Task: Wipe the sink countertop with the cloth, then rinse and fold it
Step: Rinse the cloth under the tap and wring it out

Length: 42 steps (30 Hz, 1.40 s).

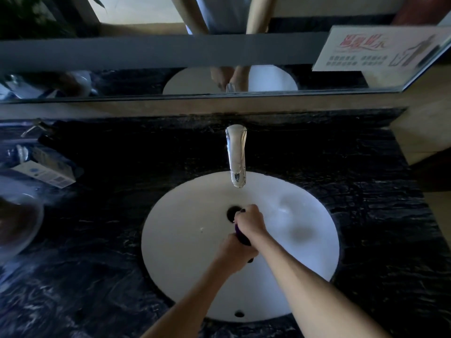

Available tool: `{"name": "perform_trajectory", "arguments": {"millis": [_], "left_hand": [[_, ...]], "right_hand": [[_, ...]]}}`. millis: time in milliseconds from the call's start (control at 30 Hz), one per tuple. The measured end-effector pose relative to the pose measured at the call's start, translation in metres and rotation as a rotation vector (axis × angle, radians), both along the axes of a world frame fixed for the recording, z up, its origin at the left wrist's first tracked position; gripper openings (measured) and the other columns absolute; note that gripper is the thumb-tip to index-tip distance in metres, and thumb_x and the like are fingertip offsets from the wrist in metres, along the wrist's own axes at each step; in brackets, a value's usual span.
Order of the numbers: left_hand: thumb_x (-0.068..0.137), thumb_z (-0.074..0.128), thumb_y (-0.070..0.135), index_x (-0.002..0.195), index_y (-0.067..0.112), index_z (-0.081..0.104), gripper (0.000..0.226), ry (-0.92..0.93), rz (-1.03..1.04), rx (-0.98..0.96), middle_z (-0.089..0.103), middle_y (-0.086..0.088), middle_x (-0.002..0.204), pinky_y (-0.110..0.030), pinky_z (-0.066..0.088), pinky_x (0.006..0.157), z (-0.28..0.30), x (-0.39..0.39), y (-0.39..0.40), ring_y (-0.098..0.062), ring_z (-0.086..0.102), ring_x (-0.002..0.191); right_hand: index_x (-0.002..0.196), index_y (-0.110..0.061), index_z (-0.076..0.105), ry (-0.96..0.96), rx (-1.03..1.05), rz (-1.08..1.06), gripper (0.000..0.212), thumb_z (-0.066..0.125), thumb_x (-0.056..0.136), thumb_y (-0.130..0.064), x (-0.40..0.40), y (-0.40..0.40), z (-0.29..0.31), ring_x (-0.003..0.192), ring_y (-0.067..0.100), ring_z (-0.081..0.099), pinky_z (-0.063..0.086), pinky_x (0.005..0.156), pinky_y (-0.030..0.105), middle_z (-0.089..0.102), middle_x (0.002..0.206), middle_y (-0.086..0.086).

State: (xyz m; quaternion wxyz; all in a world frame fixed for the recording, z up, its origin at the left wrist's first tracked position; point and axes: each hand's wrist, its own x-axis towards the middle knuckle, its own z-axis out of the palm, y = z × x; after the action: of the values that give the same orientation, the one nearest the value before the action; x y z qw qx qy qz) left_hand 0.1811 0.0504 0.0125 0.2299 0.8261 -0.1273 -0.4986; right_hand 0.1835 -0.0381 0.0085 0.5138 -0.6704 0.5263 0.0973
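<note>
Black veined stone countertop (353,215) around oval white sink (185,240); chrome tap (236,154) behind. Over sink, left hand (235,252), right hand (250,222) both grip twisted purple cloth (242,237).

Legible text: very little.

White rectangular notice card (380,51), fixed at the upper right on the mirror: large red Chinese characters as a heading, too blurred to read with certainty. Below it, two rows of small dark characters, unreadable. A line drawing sits at the card's right side.

White and blue cardboard box (45,173), lying at the left on the black marbled stone bench (366,215): a round blue emblem and a small barcode-like patch show on its top face; its print is too small to read.

No numbers or brand names resolve.
</note>
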Motion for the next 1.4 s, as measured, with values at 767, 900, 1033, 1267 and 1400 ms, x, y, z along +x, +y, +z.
{"name": "perform_trajectory", "arguments": {"millis": [767,900,1033,1267,1400], "left_hand": [[0.104,0.053,0.023,0.109,0.012,0.054,0.011,0.199,1.002,-0.723,0.068,-0.018,0.107,-0.034,0.057,0.067,0.024,0.006,0.036,-0.021,0.07,0.079],[0.091,0.06,0.054,0.127,0.019,0.062,0.051,0.373,0.79,-0.836,0.073,-0.01,0.122,-0.032,0.059,0.079,0.037,0.006,0.054,-0.019,0.073,0.104],[0.091,0.069,0.027,0.139,0.008,0.056,0.053,0.427,0.826,-0.877,0.074,-0.011,0.123,-0.035,0.061,0.087,0.036,0.0,0.063,-0.026,0.071,0.112],[0.095,0.058,0.012,0.126,0.003,0.063,0.033,0.642,1.154,-1.056,0.069,-0.021,0.125,-0.037,0.062,0.084,0.045,0.001,0.081,-0.029,0.072,0.105],[0.085,0.064,-0.004,0.129,0.015,0.053,0.049,0.541,1.075,-1.002,0.064,-0.026,0.127,-0.044,0.064,0.078,0.051,0.002,0.083,-0.032,0.074,0.101]], "right_hand": [[0.128,0.013,0.059,-0.852,0.753,-0.401,0.038,0.06,0.093,-0.003,-0.086,0.005,0.034,0.126,0.04,0.06,0.051,0.108,0.04,0.062,0.132,0.032],[0.113,0.008,0.068,-0.786,0.574,-0.29,0.026,0.055,0.09,0.011,-0.084,0.011,0.05,0.108,0.035,0.07,0.058,0.092,0.034,0.072,0.113,0.027],[0.117,0.013,0.063,-0.822,0.558,-0.354,0.031,0.06,0.092,-0.004,-0.081,0.016,0.061,0.107,0.039,0.068,0.054,0.094,0.045,0.069,0.116,0.031],[0.108,0.006,0.066,-0.797,0.484,-0.505,0.021,0.052,0.104,-0.009,-0.098,0.004,0.069,0.092,0.028,0.071,0.06,0.078,0.042,0.074,0.098,0.018],[0.116,-0.002,0.064,-0.703,0.382,-0.442,0.017,0.056,0.102,-0.006,-0.11,-0.007,0.077,0.094,0.033,0.072,0.062,0.076,0.044,0.074,0.106,0.019]]}}
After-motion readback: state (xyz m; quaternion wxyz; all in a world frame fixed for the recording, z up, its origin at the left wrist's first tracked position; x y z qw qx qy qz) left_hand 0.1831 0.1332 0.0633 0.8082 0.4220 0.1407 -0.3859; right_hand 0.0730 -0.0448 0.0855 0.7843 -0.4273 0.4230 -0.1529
